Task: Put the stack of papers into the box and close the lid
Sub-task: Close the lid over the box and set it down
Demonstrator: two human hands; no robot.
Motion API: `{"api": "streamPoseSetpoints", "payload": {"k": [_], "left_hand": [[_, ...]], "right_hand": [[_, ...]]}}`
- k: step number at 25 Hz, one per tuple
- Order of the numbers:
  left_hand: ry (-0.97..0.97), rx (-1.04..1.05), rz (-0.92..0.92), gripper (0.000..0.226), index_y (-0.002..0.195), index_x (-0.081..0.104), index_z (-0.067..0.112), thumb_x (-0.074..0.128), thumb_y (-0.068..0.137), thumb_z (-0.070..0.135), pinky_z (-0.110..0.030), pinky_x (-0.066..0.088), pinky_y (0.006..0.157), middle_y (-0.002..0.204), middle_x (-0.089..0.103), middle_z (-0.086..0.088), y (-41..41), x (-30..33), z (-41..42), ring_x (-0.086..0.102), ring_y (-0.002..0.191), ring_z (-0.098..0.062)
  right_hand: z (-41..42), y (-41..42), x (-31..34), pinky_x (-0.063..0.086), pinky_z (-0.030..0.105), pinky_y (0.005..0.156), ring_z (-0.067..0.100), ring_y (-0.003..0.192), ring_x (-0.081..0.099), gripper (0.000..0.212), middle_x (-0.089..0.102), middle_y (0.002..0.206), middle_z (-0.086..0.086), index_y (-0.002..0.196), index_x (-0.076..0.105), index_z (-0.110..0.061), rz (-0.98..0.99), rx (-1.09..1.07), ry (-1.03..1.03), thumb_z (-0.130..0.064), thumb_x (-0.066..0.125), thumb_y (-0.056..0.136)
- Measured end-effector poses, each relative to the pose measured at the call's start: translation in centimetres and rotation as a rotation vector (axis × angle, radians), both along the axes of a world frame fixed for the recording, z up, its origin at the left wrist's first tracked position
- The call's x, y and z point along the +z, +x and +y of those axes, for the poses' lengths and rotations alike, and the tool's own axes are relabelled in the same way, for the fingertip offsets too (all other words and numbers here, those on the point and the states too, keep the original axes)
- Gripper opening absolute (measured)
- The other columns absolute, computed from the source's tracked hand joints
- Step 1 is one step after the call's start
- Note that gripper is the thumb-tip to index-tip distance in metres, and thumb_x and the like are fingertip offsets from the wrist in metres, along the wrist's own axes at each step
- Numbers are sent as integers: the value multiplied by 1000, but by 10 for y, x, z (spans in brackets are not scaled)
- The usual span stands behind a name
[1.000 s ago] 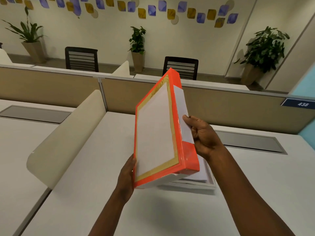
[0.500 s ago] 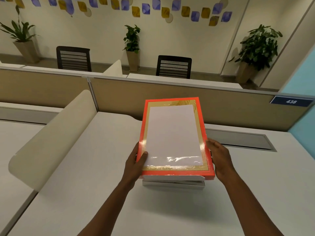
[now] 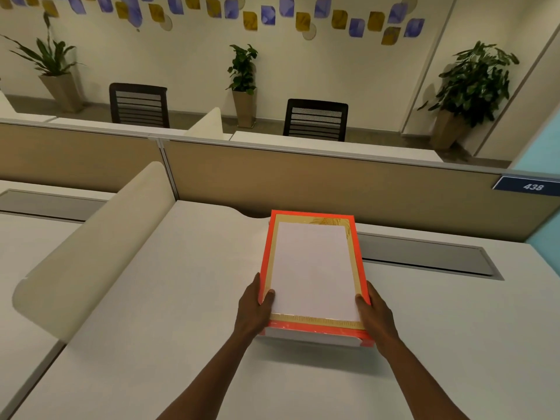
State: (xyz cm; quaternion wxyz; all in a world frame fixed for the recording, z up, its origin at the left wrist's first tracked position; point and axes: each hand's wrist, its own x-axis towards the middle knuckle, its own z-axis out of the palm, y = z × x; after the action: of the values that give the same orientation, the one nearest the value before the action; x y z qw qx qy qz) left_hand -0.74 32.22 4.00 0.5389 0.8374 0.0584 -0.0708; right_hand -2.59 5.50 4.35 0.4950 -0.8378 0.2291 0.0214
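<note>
An orange lid [image 3: 313, 268] with a gold border and a white panel lies flat over the box on the white desk [image 3: 181, 328]. A strip of the white box bottom [image 3: 312, 338] shows under the lid's near edge. The papers are hidden inside. My left hand [image 3: 253, 310] grips the lid's near left corner, thumb on top. My right hand [image 3: 374, 313] grips the near right corner the same way.
A curved cream divider [image 3: 91, 253] stands to the left. A tan partition [image 3: 303, 183] runs behind the desk, with a grey cable tray [image 3: 424, 256] beside the box. Two black chairs and potted plants lie beyond.
The lid was held upright on its edge, then tipped flat and came down over the box bottom. Both hands shifted to its near corners.
</note>
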Motion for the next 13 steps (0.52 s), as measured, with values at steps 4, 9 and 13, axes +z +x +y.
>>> {"api": "streamPoseSetpoints", "payload": {"k": [4, 9, 13], "left_hand": [[26, 0, 40, 84, 156, 24, 23, 42, 84, 61, -47, 53, 104, 146, 53, -3, 9, -17, 3, 60, 124, -27], [44, -11, 102, 81, 157, 19, 20, 41, 89, 58, -48, 51, 106, 148, 50, -5, 18, -17, 2, 58, 127, -30], [70, -46, 118, 70, 158, 16, 20, 44, 100, 47, -47, 52, 105, 146, 51, -7, 21, -19, 4, 59, 126, -31]], "right_hand": [[2, 13, -12, 45, 49, 103, 36, 122, 55, 49, 53, 143, 11, 152, 32, -22, 27, 45, -39, -28, 41, 104], [2, 26, -15, 49, 47, 97, 31, 111, 58, 49, 54, 139, 12, 152, 31, -21, 39, 64, -39, -28, 41, 104], [0, 26, -22, 47, 47, 99, 34, 117, 57, 49, 54, 140, 11, 152, 32, -20, 36, 39, -47, -29, 42, 104]]}}
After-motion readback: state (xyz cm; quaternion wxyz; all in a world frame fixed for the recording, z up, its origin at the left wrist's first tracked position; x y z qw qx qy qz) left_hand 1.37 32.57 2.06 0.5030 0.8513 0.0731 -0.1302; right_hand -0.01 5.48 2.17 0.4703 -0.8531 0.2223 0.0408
